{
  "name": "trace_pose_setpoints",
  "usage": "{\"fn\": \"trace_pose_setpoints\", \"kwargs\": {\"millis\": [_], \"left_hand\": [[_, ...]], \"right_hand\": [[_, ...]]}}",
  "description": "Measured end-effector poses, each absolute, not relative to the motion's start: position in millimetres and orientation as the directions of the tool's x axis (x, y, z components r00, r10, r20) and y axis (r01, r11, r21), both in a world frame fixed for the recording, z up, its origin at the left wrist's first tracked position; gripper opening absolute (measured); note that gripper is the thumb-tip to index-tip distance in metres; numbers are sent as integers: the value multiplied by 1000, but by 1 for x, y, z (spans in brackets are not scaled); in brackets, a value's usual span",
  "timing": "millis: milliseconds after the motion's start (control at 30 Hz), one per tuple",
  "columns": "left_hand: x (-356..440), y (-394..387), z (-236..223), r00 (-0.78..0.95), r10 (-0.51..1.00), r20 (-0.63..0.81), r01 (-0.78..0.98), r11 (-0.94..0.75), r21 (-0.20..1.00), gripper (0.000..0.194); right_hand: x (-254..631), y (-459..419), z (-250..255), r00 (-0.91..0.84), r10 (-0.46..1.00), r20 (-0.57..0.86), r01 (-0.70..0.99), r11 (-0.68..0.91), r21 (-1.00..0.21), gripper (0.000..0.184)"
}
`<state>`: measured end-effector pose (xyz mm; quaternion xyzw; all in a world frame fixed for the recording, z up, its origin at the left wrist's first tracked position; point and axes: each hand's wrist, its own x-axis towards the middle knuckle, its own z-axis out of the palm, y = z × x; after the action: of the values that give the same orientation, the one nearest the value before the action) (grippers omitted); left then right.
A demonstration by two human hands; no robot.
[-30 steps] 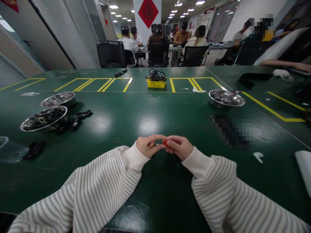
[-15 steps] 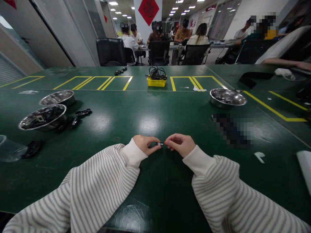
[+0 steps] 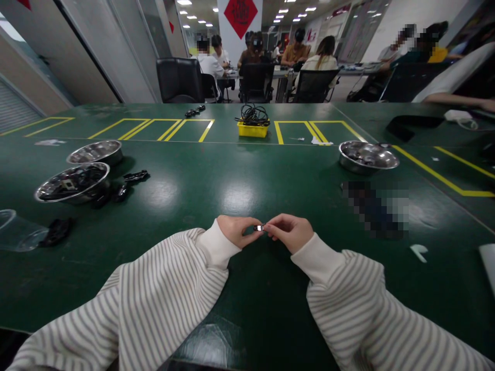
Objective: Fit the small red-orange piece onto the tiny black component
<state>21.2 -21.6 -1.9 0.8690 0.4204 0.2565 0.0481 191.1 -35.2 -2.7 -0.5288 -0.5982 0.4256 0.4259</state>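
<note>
Between thumb and forefinger, my left hand (image 3: 238, 230) pinches a small metal-and-black part (image 3: 259, 228) that looks like a connector. My right hand (image 3: 289, 231) meets it from the other side, its thumb and fingers pinched together at the part's right end. Whatever sits in the right fingertips is too small or too covered to make out now. Both hands hover low over the near middle of the green table (image 3: 266, 299).
Steel bowls (image 3: 106, 170) of black parts stand left, beside loose black pieces (image 3: 136, 176) and a clear plastic cup (image 3: 23, 234). A yellow tray (image 3: 252, 131) of cables is ahead. Another steel bowl (image 3: 367, 165) and a white curved piece (image 3: 418, 252) lie right. People sit beyond.
My hands have come together: the gap between the left hand's part and my right fingertips has closed. The small red-orange piece at my right fingertips no longer shows. The view has shifted slightly.
</note>
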Motion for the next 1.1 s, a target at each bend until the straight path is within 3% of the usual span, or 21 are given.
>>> {"fn": "trace_pose_setpoints", "kwargs": {"millis": [200, 500, 733, 833, 933, 1100], "left_hand": [[23, -23, 0, 497, 741, 451, 710, -646, 281, 25], [19, -20, 0, 402, 770, 495, 714, -602, 357, 27], [6, -4, 0, 340, 819, 462, 829, -493, 264, 27], [-14, 16, 1, 233, 877, 421, 909, -350, 225, 30], [-43, 39, 7, 18, 919, 394, 974, -106, 202, 32], [-94, 67, 15, -262, 905, 334, 961, 212, 177, 33]], "right_hand": [[192, -34, -1, -119, 992, 43, 212, 67, -975, 20], [197, -33, 2, -187, 982, 11, 101, 30, -994, 29], [202, -31, 3, -179, 983, 29, 147, 56, -988, 27], [205, -30, 4, -189, 981, 34, 179, 68, -981, 26], [206, -30, 5, -208, 978, 34, 206, 77, -976, 25], [205, -32, 5, -230, 973, 34, 249, 92, -964, 24]]}}
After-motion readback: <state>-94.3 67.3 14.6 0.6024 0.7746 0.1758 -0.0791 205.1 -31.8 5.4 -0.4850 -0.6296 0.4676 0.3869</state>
